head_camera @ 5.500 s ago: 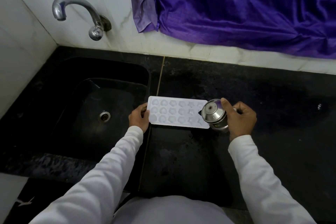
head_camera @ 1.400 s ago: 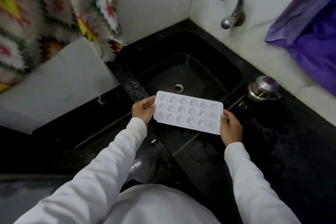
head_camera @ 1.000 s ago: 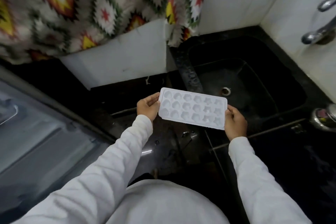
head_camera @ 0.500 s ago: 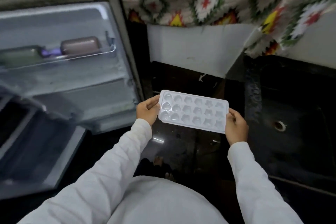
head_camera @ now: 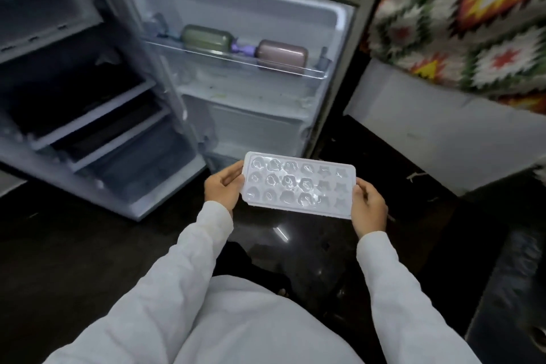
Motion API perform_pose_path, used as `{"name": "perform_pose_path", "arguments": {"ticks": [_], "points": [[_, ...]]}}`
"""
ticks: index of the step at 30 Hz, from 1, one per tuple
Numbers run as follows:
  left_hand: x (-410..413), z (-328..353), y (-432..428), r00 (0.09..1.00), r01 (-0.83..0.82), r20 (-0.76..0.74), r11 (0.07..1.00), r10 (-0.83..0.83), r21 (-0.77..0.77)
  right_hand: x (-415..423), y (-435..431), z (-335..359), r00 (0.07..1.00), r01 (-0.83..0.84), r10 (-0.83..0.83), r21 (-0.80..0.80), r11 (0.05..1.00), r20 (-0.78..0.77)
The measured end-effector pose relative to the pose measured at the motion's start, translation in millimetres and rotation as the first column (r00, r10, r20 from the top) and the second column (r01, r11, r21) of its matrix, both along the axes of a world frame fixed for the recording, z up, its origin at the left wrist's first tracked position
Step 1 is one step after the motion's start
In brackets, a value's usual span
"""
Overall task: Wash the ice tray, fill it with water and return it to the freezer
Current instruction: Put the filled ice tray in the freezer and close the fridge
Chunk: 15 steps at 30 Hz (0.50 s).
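A white ice tray (head_camera: 298,185) with shaped cells that glisten with water is held level in front of me, above the dark floor. My left hand (head_camera: 224,188) grips its left short edge, thumb on top. My right hand (head_camera: 367,210) grips its right short edge. The small fridge (head_camera: 88,115) stands open ahead and to the left, its shelves bare. Its freezer compartment (head_camera: 44,3) shows at the upper left corner, blurred.
The open fridge door (head_camera: 251,115) faces me just beyond the tray, with a green box (head_camera: 206,40) and a pink box (head_camera: 282,56) on its shelf. A white panel (head_camera: 443,130) under a patterned cloth (head_camera: 472,18) stands at the right.
I have turned left from the sink, carrying the tray in both hands. The open fridge now fills the view and the sink has passed out of sight.
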<state>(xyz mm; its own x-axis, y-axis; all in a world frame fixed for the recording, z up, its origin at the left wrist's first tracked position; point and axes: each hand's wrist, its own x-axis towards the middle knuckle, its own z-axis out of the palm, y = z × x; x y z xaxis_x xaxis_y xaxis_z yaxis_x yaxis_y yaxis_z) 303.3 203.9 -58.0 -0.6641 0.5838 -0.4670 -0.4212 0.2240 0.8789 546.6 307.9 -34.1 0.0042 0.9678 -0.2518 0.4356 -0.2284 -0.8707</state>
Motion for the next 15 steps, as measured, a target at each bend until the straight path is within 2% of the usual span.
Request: {"name": "perform_pose_path", "arguments": {"ticks": [15], "points": [[-224.8, 20.5, -90.3, 0.923, -0.382, -0.048, 0.924, 0.382, 0.005, -281.8, -9.8, -10.2, 0.952, -0.290, 0.287, -0.011, 0.957, -0.108]]}}
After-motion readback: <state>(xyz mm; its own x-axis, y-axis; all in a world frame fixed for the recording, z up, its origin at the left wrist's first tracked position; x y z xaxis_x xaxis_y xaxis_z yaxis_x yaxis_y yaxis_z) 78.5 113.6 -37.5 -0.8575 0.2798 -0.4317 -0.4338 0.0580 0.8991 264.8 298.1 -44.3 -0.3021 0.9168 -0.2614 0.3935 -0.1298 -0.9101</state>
